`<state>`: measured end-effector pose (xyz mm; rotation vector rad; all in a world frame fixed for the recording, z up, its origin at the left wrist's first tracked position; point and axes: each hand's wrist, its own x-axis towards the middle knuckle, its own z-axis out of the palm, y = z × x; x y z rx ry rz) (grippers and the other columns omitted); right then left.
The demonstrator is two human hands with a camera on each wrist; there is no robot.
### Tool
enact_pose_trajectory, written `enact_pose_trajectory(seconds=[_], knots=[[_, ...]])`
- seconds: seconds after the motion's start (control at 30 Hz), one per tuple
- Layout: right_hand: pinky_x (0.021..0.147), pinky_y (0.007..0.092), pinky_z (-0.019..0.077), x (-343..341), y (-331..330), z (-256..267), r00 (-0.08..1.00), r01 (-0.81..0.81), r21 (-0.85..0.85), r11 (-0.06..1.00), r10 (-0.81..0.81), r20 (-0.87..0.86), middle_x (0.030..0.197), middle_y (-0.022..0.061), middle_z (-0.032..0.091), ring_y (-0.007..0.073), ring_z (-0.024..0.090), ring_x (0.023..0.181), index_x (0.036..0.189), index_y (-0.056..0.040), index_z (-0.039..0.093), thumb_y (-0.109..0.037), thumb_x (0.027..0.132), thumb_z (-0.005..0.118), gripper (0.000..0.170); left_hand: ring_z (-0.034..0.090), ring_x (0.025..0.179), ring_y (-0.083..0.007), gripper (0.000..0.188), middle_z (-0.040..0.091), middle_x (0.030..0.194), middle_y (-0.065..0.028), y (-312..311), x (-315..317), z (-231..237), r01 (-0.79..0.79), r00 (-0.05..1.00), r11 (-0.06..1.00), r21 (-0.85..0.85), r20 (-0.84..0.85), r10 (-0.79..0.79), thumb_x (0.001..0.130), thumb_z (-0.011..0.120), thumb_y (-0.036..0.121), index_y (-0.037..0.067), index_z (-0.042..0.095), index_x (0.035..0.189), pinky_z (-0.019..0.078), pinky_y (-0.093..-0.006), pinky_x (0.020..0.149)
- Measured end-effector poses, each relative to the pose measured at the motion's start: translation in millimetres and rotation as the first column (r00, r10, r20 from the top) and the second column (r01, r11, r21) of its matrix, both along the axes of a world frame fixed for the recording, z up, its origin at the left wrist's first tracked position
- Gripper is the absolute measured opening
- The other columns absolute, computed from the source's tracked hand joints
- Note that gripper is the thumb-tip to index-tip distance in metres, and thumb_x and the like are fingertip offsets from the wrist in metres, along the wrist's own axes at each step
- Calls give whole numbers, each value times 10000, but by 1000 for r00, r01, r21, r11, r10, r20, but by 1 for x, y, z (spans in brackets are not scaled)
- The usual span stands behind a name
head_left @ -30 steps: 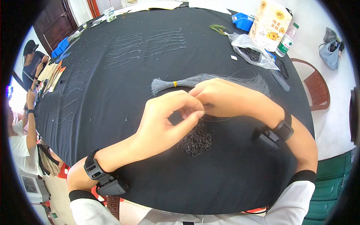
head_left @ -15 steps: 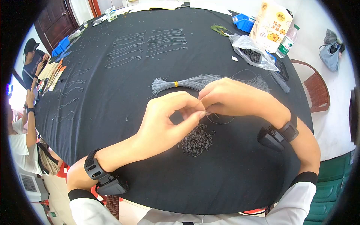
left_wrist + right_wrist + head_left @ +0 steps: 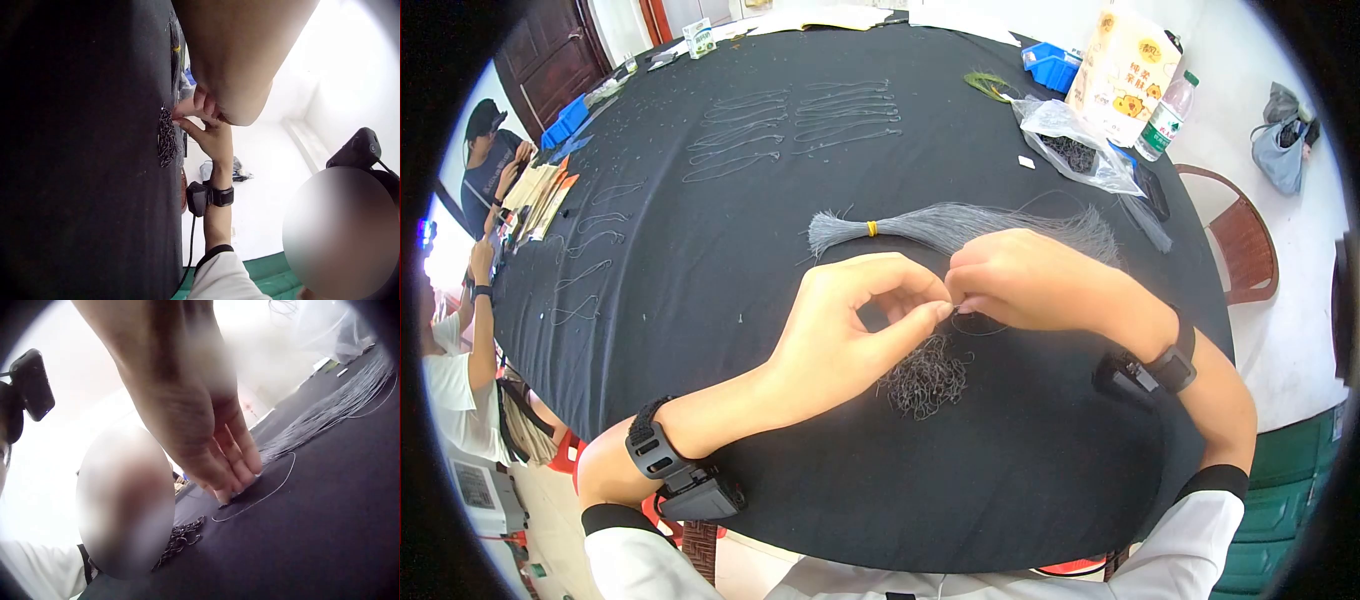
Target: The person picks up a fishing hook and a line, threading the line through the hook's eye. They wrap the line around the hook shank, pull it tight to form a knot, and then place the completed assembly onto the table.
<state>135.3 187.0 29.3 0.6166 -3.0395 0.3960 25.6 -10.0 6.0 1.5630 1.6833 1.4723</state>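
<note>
Over the dark cloth, thumb and forefinger of my left hand meet in a pinch on a thin grey line. Close against it, my right hand pinches the same line with its fingers bent down. A loose curve of the line hangs below the fingers in the right wrist view. The fingertips hide the spot between the hands. Just below them lies a heap of small dark hook-shaped pieces. Behind the hands stretches a bundle of grey line, bound by a yellow band.
Looped lengths of line lie in rows farther back. At the right stand a clear plastic bag with dark pieces, a paper bag, a water bottle and a blue bin. Other people sit at the left edge.
My right hand has shifted a little right and toward me, its fingers now more bent. The loose curve of line beside it has changed shape. The left hand has barely moved.
</note>
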Motion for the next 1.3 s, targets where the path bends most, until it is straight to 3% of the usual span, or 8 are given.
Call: enact_pose_trajectory(seconds=[0.2,0.4,0.5,0.77,1.0,1.3], knots=[[708,420,488,8,-4,-9,994,43,-28,999,-46,-101,774,122,609,328,614,799,797,-29,584,-105,794,642,96,607,776,-80,96,656,895,-50,1,3,4,-33,966,990,-137,248,66,877,630,50,-26,661,928,507,-221,630],[694,403,492,11,-5,-14,985,35,-21,999,-39,-170,760,104,596,300,613,792,819,-35,579,-110,804,629,91,609,810,-96,117,655,932,-66,2,5,5,-10,940,994,-111,337,47,891,628,65,-24,663,958,530,-234,598],[677,390,495,11,-7,-11,967,41,-34,999,-49,-248,775,99,611,292,624,773,832,-35,578,-109,801,632,97,613,852,-113,118,649,986,-91,3,5,3,-26,935,997,-78,352,52,894,626,68,-21,663,962,558,-250,616],[634,334,508,17,-17,4,902,69,-209,975,-151,-404,804,85,659,262,653,725,853,-38,627,-16,764,668,101,635,943,-150,199,646,1040,-96,1,5,11,73,789,995,-65,614,-18,902,623,98,-40,643,1043,588,-288,704],[619,372,496,24,-24,13,846,51,-253,966,-176,-503,784,90,617,291,622,702,849,-39,581,-32,762,645,108,652,960,-223,143,652,1034,-149,-1,10,17,130,734,990,-60,677,-56,912,594,73,-20,634,1012,589,-334,721],[636,354,515,34,-31,15,816,23,-250,968,-163,-554,815,101,617,292,630,729,873,-21,592,12,724,670,171,612,714,-107,89,664,884,-81,-2,11,16,53,741,998,-44,671,-10,909,604,74,10,636,962,513,-253,650]])
